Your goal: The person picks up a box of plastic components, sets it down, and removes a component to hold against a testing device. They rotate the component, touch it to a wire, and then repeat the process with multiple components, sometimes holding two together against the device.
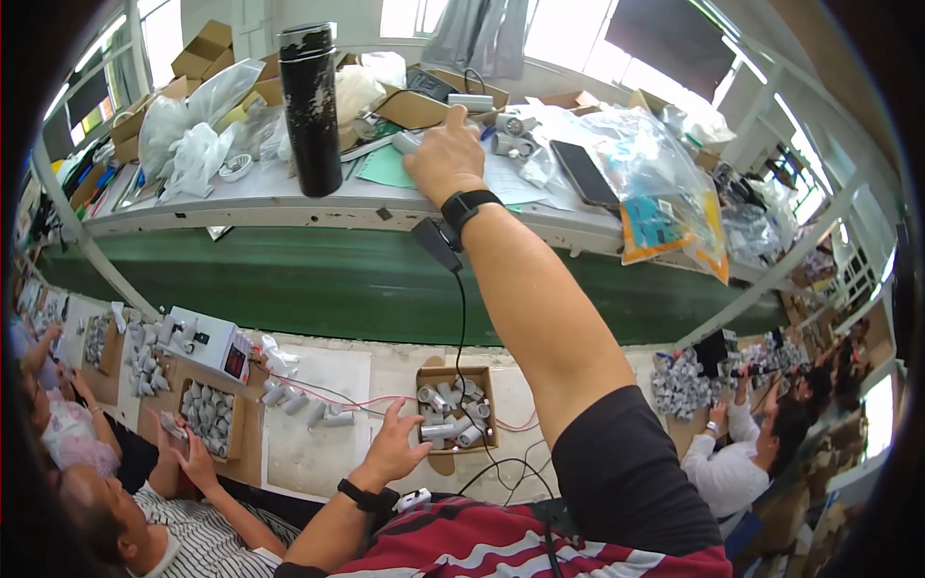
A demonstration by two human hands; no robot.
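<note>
My right hand (448, 154) reaches up to the shelf above the bench, its arm stretched across the middle of the view. A grey cylindrical part (406, 142) juts out at the thumb side of that hand, between thumb and fingers; the fingers look closed on it, though the hand partly covers it. Just beyond the fingertips lies another grey cylinder (471, 101). Lower down, my left hand (393, 448) is open with fingers spread, holding nothing. It hovers beside a cardboard box (421, 381) of loose grey cylindrical parts (471, 435).
The shelf carries a worn black flask (310, 111), a phone (584, 173), plastic bags (646, 159) and green paper (385, 166). A green belt (337, 289) runs below. Co-workers (116, 520) sit at left and right. Cables hang by my arm; a white boxed device (207, 342) stands left.
</note>
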